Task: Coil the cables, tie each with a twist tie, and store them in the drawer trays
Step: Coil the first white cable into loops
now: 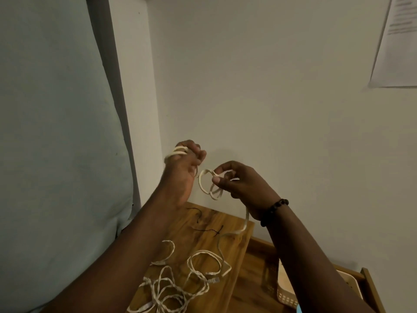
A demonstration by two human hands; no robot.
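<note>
My left hand (184, 164) is clenched round a few turns of the white flat cable (206, 184), raised before the wall. My right hand (242, 184) pinches its next loops (beaded bracelet (274, 211) on that wrist). The cable's tail drops to the wooden cabinet top (203, 224), among loose braided cables (180, 283).

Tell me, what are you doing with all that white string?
It is cable, and a person is winding it up. The left hand holds loops of the white cable wrapped over its fingers, and the right hand pinches more loops beside it. The rest trails down to the wooden top, where more loose cables lie tangled beside thin black twist ties. A tray waits in the open drawer. Nothing looks tied yet.
</note>
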